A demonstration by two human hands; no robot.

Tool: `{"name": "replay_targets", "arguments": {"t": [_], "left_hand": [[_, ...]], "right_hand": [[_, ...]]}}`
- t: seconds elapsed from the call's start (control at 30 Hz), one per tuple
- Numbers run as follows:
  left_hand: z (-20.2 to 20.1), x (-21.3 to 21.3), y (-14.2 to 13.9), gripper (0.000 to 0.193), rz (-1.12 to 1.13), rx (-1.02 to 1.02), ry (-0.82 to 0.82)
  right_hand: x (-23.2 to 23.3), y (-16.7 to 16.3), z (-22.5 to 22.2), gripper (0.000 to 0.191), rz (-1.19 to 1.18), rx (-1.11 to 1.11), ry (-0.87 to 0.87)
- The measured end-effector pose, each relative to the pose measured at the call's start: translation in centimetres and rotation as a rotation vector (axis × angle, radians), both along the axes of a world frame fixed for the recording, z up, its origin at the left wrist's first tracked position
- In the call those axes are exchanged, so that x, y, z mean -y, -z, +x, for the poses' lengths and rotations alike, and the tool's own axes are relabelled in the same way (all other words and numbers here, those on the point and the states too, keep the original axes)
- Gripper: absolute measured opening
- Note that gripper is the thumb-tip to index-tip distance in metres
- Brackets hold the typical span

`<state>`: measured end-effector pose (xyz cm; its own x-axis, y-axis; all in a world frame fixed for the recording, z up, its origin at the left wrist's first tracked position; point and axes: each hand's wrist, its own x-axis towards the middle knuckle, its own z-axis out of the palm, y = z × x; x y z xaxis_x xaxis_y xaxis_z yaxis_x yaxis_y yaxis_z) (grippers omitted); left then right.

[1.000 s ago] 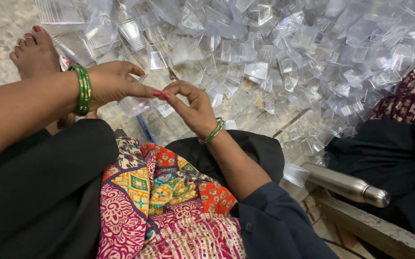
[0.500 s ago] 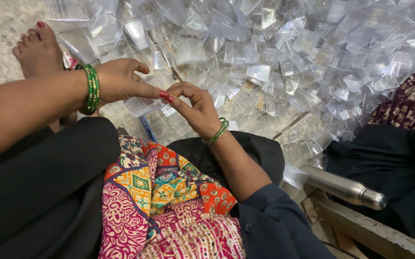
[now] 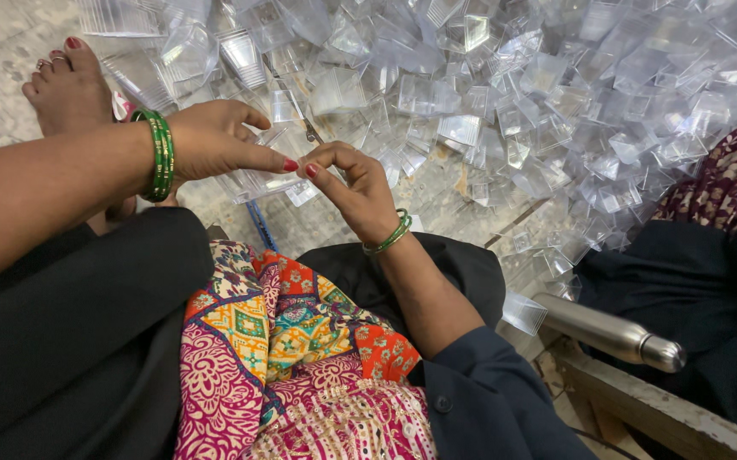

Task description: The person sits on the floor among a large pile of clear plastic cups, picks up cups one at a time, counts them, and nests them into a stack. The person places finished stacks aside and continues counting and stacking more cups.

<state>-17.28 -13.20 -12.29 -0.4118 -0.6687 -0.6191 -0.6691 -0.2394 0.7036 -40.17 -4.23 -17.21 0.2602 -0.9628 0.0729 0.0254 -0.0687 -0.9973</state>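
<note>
Stone floor (image 3: 11, 51) w/ heap of clear plastic square cups (image 3: 504, 94). Left hand (image 3: 215, 140) grips clear cup stack (image 3: 253, 181) just below heap; right hand (image 3: 355, 183) pinches its edge. Keep stack steady, square.

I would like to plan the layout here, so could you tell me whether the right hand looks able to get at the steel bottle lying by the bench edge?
Probably yes. The right hand is busy at the clear plastic piece, but nothing blocks a sweep back to the steel bottle.
</note>
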Motion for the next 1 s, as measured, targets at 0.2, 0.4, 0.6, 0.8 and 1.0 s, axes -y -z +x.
{"name": "replay_targets", "arguments": {"t": [0.2, 0.4, 0.6, 0.8, 1.0], "left_hand": [[0.5, 0.2, 0.3, 0.104, -0.045, 0.09, 0.071], [1.6, 1.0, 1.3, 0.105, -0.116, 0.099, 0.002], [1.5, 1.0, 1.6, 0.105, -0.078, -0.011, -0.06], [1.6, 0.7, 2.2, 0.111, -0.016, 0.041, -0.025], [0.6, 0.6, 2.0, 0.124, -0.079, 0.059, 0.045]], "right_hand": [[1.0, -0.4, -1.9, 0.013, -0.003, 0.001, 0.137], [0.5, 1.8, -1.5, 0.005, -0.503, -0.909, 0.185], [-0.3, 3.5, 3.4, 0.014, -0.524, -1.108, -0.042], [-0.4, 1.1, 1.4, 0.019, -0.099, -0.147, 0.114], [-0.5, 1.3, 2.0, 0.018, 0.031, 0.067, -0.059]]}}
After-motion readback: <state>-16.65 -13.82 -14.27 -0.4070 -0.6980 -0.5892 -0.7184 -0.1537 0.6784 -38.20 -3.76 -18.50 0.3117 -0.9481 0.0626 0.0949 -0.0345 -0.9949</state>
